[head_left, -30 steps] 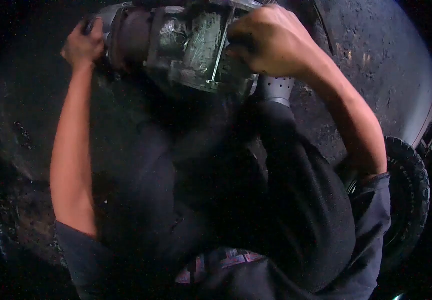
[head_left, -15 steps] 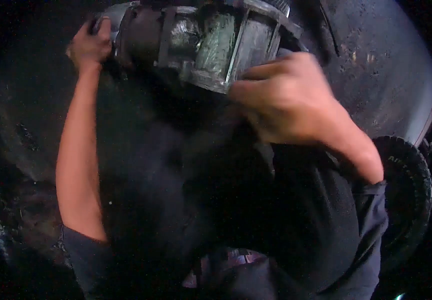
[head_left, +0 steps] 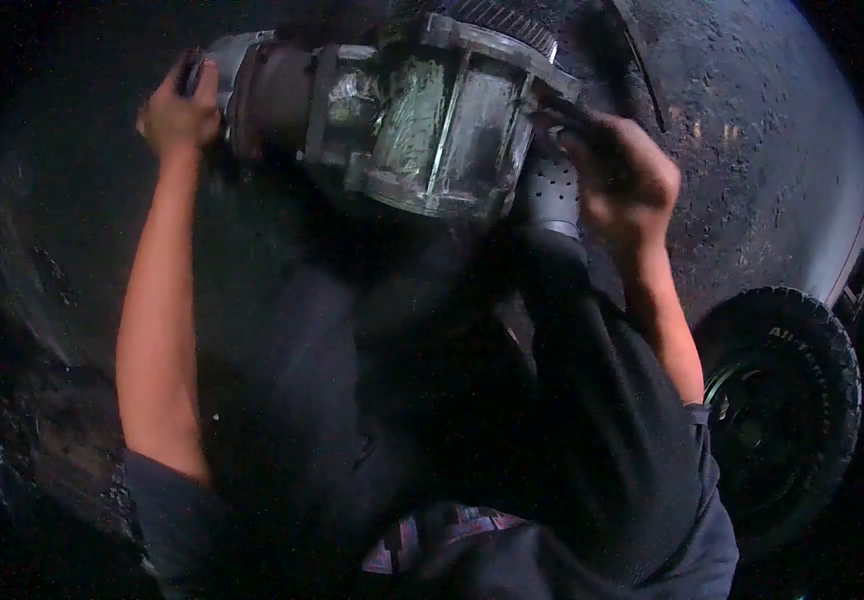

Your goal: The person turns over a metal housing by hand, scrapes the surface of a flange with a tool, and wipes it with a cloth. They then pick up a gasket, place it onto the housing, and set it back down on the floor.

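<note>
A ribbed metal gearbox-like housing (head_left: pixel 417 135) lies across the top of the view, its face greasy and scuffed. A toothed ring (head_left: pixel 502 25) shows at its upper right. My left hand (head_left: pixel 182 110) is closed around the narrower left end of the housing, beside a pale metal piece (head_left: pixel 237 55). At the opposite end my right hand (head_left: pixel 627 175) is closed at the dark right edge of the housing. Its fingers are partly in shadow and blurred. Just below that hand is a grey shoe with holes (head_left: pixel 554 190).
A tire (head_left: pixel 782 410) stands at the right, with pale lettering on its sidewall. Dark, rough ground (head_left: pixel 742 150) covers the upper right. My dark-clothed legs (head_left: pixel 592 370) are below the housing. A thin dark strip (head_left: pixel 642 65) lies beyond my right hand.
My right hand has moved right and slightly up, from in front of the housing to its right edge. The housing sits slightly lower and farther left in view. My left hand has kept its hold.
</note>
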`<action>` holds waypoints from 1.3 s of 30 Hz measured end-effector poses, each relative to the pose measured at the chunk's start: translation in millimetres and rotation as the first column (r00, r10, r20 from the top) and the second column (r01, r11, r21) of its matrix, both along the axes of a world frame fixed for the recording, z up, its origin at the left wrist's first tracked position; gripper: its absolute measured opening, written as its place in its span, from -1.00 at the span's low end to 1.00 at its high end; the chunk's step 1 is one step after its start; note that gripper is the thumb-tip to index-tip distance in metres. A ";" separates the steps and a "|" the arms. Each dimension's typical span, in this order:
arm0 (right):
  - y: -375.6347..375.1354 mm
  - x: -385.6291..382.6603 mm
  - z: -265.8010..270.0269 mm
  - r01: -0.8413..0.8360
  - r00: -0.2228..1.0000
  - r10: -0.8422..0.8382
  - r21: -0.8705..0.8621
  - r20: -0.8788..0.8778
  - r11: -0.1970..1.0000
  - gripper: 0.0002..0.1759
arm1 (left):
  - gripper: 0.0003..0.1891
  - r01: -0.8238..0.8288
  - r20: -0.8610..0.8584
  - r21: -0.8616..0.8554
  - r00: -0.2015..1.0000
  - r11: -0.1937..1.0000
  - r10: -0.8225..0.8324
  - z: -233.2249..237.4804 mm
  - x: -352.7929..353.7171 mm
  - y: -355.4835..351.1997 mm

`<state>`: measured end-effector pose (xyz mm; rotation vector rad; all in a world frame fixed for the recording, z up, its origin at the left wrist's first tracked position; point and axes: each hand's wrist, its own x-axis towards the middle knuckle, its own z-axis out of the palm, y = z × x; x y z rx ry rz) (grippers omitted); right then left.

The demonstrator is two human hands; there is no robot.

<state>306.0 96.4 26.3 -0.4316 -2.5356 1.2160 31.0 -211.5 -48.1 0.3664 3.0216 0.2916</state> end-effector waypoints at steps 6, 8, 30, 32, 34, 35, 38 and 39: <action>-25.9 -0.3 -13.4 -0.287 0.948 0.312 0.260 -0.061 0.922 -0.50 | -0.43 0.058 -0.050 -0.004 0.997 0.998 -0.058 0.9 0.0 -2.3; -27.5 2.1 -11.5 -0.312 0.939 0.341 0.303 -0.045 0.900 -0.48 | -0.44 0.053 -0.055 -0.008 0.997 0.999 -0.053 1.4 1.6 0.3; -3.7 -37.3 -31.6 0.347 0.937 -0.316 -0.502 0.149 0.792 -0.81 | -0.56 0.101 -0.033 0.118 0.995 0.988 -0.098 -4.1 -6.8 -9.9; -5.3 -35.3 -33.2 0.356 0.934 -0.316 -0.497 0.165 0.792 -0.82 | -0.57 0.113 -0.033 0.088 0.993 0.990 -0.110 -0.4 -4.9 -8.5; -6.1 -34.5 -31.9 0.366 0.931 -0.318 -0.491 0.183 0.790 -0.83 | -0.56 0.046 0.002 0.170 0.999 0.984 -0.047 7.0 -0.2 -4.1; -1.8 -33.2 -30.9 0.382 0.923 -0.353 -0.502 0.157 0.776 -0.83 | -0.56 0.051 0.001 0.170 0.999 0.984 -0.051 6.3 -1.3 -4.6; 17.3 -25.1 -25.6 0.490 0.845 -0.526 -0.524 0.090 0.697 -0.84 | -0.48 0.035 -0.020 0.094 0.999 0.995 -0.033 1.1 -6.9 -10.8; 25.5 -20.0 -27.3 0.529 0.808 -0.585 -0.517 0.066 0.673 -0.83 | -0.48 0.037 0.011 0.123 0.999 0.992 -0.038 1.8 -6.4 -11.4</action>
